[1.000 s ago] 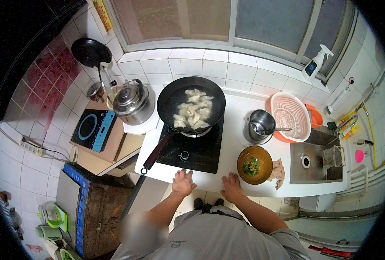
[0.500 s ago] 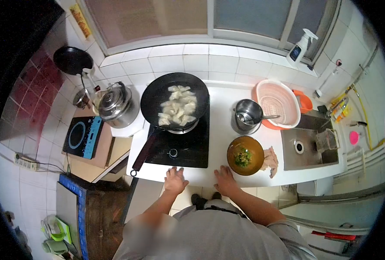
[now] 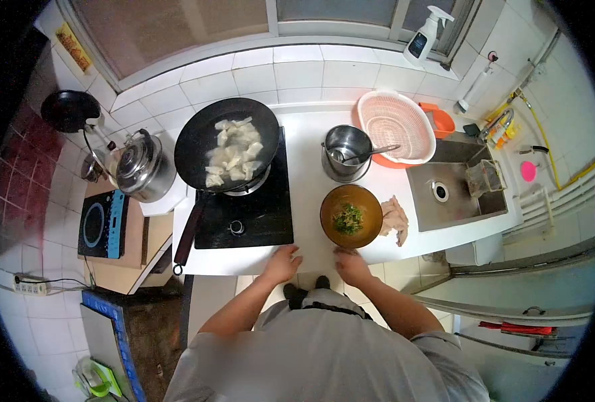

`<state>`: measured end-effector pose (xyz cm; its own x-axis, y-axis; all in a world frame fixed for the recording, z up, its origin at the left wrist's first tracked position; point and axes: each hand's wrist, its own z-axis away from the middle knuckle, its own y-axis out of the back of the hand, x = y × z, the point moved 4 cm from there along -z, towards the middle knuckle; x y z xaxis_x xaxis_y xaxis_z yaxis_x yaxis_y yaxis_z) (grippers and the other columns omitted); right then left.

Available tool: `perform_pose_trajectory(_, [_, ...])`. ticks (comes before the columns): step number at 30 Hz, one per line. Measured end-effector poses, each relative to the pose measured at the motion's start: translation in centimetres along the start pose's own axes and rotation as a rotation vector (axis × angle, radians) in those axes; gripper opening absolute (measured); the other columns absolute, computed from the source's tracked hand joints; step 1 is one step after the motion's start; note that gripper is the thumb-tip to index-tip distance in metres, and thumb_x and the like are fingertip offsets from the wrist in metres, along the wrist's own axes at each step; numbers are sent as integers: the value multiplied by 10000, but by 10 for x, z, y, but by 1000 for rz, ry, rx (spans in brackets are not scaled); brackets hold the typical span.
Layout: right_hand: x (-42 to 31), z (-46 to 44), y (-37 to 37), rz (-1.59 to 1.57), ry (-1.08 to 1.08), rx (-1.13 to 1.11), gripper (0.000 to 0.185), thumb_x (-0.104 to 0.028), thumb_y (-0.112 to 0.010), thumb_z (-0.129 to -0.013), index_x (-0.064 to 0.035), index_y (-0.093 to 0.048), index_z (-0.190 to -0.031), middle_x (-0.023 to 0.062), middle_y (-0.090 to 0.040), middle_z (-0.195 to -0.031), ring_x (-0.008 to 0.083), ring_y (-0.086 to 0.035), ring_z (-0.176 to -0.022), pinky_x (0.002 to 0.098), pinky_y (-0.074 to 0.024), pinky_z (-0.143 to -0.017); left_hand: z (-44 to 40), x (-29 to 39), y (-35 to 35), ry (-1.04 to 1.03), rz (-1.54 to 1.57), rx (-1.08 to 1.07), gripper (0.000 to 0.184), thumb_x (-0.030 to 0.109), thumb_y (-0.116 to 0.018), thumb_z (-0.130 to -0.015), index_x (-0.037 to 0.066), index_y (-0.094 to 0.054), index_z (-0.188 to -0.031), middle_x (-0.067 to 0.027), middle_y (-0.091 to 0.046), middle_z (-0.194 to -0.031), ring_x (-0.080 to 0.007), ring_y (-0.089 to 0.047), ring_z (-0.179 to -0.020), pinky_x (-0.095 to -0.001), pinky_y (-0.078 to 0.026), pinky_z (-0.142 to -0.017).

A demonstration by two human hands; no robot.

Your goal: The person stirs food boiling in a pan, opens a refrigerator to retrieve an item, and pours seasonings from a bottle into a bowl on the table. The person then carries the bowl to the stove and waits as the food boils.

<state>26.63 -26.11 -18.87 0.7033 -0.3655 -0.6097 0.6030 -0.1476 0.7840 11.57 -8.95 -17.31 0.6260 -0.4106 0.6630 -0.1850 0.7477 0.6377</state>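
Observation:
My left hand (image 3: 282,263) is at the front edge of the white counter, below the stove, with its fingers apart and nothing in them. Close under the brown bowl (image 3: 333,234) is my right hand (image 3: 351,265), resting at the counter edge with fingers loosely bent; whether it touches the bowl I cannot tell. Chopped green herbs (image 3: 347,219) lie in that bowl. On the black stove (image 3: 257,224), a dark wok (image 3: 193,127) holds several pale dumplings (image 3: 233,153), and its long handle (image 3: 190,234) points toward the front left.
Behind the bowl stands a steel pot (image 3: 346,141) with a ladle (image 3: 374,153) in it. A pink-white basket (image 3: 398,127), a crumpled cloth (image 3: 395,220) and the sink (image 3: 425,191) are to the right. A steel kettle (image 3: 143,167) and an induction cooker (image 3: 101,224) are at left.
The view has swung right, so the counter things appear further left. My left hand has turned with its fingers toward the right; my right hand is now nearer the bowl.

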Motion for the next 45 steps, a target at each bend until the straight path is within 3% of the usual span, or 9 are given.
perform_pose_trajectory(5, [94,27,18,-591,-424,312,222,-67,-409,-923,-23,-581,-1055,72,-622,-783,175,-612,-739,300,-498,-661,-60,49,-23,99,525,-1,514,190,-522,-905,27,-357,-1364,-157,-490,-1308,-276,-549,-1094,-371,-464,-874])
perform_pose_trajectory(10, [81,5,78,-1175,-552,534,318,-161,-408,-973,-13,-499,-1239,73,-595,-1001,150,-584,-830,282,-498,-683,-90,78,-29,270,999,-102,535,68,-451,-916,116,-293,-1425,-114,-463,-1321,-227,-548,-1042,-350,-511,-791])
perform_pose_trajectory(14, [94,-22,72,-665,-424,466,393,-47,-383,-935,-28,-443,-1322,95,-570,-1098,203,-580,-905,320,-522,-753,-96,78,-31,238,925,-91,520,43,-503,-880,183,-380,-1366,-65,-538,-1214,-206,-590,-954,-388,-524,-769])
perform_pose_trajectory(19, [103,-46,41,-864,-340,410,372,39,-364,-902,17,-474,-1257,106,-579,-1112,194,-587,-905,290,-529,-697,-103,39,-24,228,935,-47,482,16,-488,-885,174,-417,-1335,-72,-584,-1136,-212,-634,-873,-391,-557,-733])
perform_pose_trajectory(23, [69,-57,46,-633,-390,471,381,-77,-445,-836,-24,-548,-1199,216,-613,-1091,368,-581,-1018,409,-445,-898,-86,41,6,253,989,43,498,-38,-409,-895,140,-382,-1359,-85,-538,-1227,-239,-590,-1035,-396,-559,-739])
perform_pose_trajectory(30, [93,-56,96,-112,-202,573,375,-126,-552,-833,-37,-562,-1197,191,-621,-1050,353,-590,-929,391,-447,-896,-72,45,24,254,939,110,493,-33,-371,-902,148,-379,-1361,-68,-523,-1260,-213,-588,-1042,-359,-550,-783])
perform_pose_trajectory(32, [119,-47,123,-282,-475,454,430,-227,-535,-855,-49,-523,-1247,215,-520,-1228,384,-480,-1108,419,-357,-1006,-71,51,24,245,1002,104,517,-62,-328,-897,139,-355,-1372,-72,-510,-1267,-217,-577,-1055,-370,-547,-808])
perform_pose_trajectory(39, [139,-18,63,394,-370,224,668,-378,-517,-857,-61,-305,-1405,215,-251,-1456,437,-240,-1320,517,-235,-1070,-69,40,17,292,956,176,392,65,-351,-976,163,-393,-1352,-27,-528,-1246,-212,-582,-1049,-381,-526,-834])
perform_pose_trajectory(45, [98,39,45,269,-133,210,549,-154,-499,-862,-76,-347,-1384,234,-326,-1418,458,-297,-1301,519,-251,-1072,-70,25,10,288,896,173,349,111,-400,-971,190,-433,-1309,-8,-577,-1150,-165,-602,-947,-343,-530,-749])
